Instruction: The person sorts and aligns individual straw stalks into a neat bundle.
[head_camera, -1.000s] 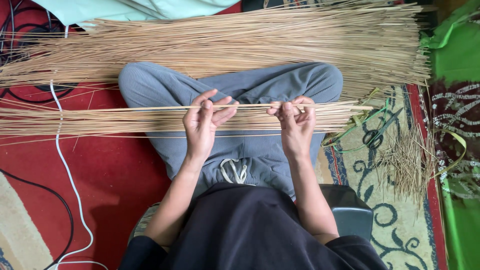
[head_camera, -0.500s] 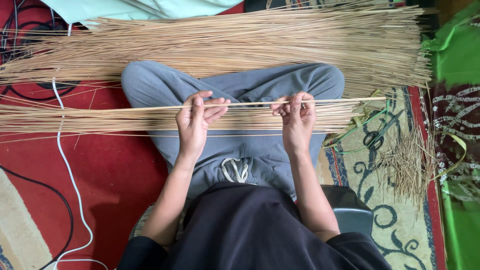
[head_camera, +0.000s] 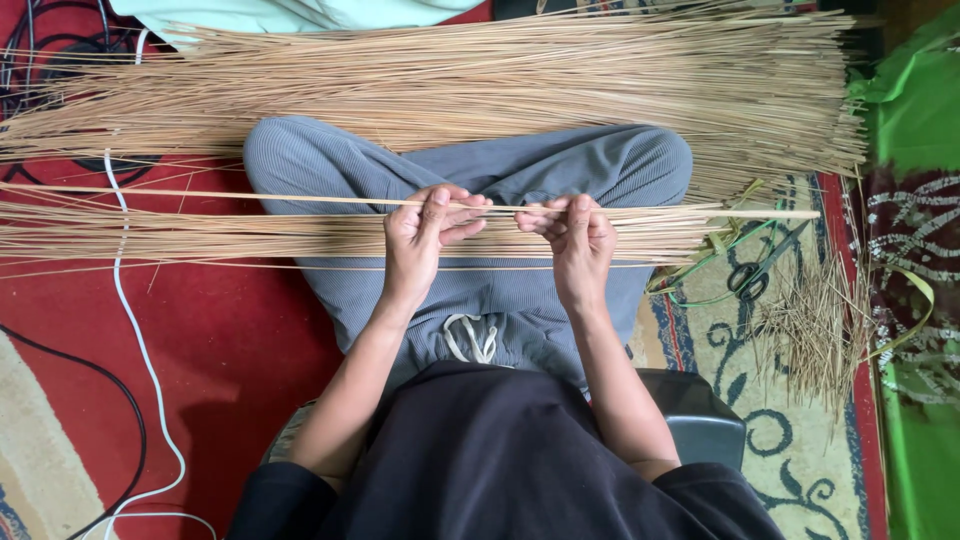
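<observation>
My left hand (head_camera: 428, 235) and my right hand (head_camera: 572, 238) both pinch one long thin pale stick (head_camera: 250, 199) that runs level across my lap. The two hands sit close together over my crossed legs in grey trousers (head_camera: 480, 290). Just under the held stick lies a flat bundle of similar sticks (head_camera: 200, 238), resting across my knees and reaching far left. A much larger heap of the same sticks (head_camera: 480, 85) lies on the floor beyond my knees.
Black scissors (head_camera: 762, 268) lie on the patterned rug at right, beside a green cord (head_camera: 705, 285) and a small pile of short stick trimmings (head_camera: 815, 330). A white cable (head_camera: 135, 340) and black cables (head_camera: 60, 370) cross the red carpet at left. Green fabric (head_camera: 915, 110) borders the right side.
Both hands have kept hold of the single stick. The left hand slid left and came back; the hands now sit slightly closer together.
</observation>
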